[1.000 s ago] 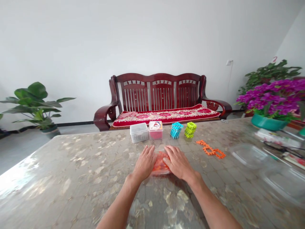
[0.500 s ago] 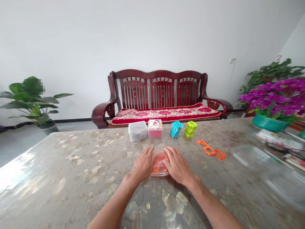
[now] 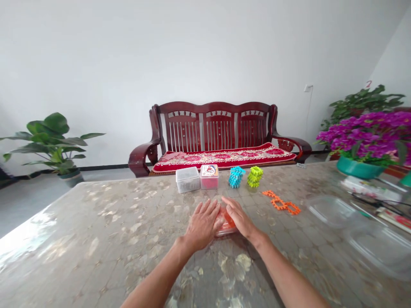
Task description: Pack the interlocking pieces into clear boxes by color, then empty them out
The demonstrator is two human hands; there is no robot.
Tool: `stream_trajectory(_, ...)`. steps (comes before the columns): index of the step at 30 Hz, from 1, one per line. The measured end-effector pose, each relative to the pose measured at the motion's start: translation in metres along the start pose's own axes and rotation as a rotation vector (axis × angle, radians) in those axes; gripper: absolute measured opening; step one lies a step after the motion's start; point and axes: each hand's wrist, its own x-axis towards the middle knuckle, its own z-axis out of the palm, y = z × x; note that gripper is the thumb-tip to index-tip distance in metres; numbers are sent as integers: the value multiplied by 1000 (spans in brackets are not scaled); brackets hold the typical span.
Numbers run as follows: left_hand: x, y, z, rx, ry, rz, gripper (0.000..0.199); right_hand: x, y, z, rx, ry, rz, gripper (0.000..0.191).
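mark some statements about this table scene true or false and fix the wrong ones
1. The left hand and right hand are both at the container of orange pieces. True.
2. The blue stack stands to the right of the green stack. False: it stands to the left.
3. The linked orange chain lies on the table. True.
4. The wooden bench has a plain blue seat cover. False: the cover is red with a floral pattern.
5. The purple flowers are in a teal pot. True.
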Motion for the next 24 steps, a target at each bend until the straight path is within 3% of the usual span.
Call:
stream_trajectory(4, -2, 5, 2, -83, -24, -55, 53, 0, -3, 3, 139, 47, 37, 60)
stream_trajectory(8, -4, -8, 3, -489, 41, -176, 46, -4, 0, 3, 385, 172, 159, 64)
stream_trajectory(11, -10, -27, 1, -857, 290, -474, 46, -9, 6, 1, 468, 234, 192, 67)
stream_trajectory(13, -15, -37, -2, -994, 385, -727, 44, -11, 9, -1, 488, 254, 185, 66)
stream_trajectory(15, -19, -43, -7, -1073, 308, -929, 41, -12, 11, -2, 471, 269, 177, 65)
stream_trajectory(17, -19, -43, -12, -1146, 162, -1021, 35, -11, 12, -3, 417, 282, 174, 65)
stream_trajectory(20, -13, -37, -17, -1349, 16, -1009, 25, -10, 15, -2, 363, 320, 173, 64)
stream_trajectory(24, -1, -31, -14, -1592, -85, -1048, 18, -8, 15, -4, 401, 390, 207, 63)
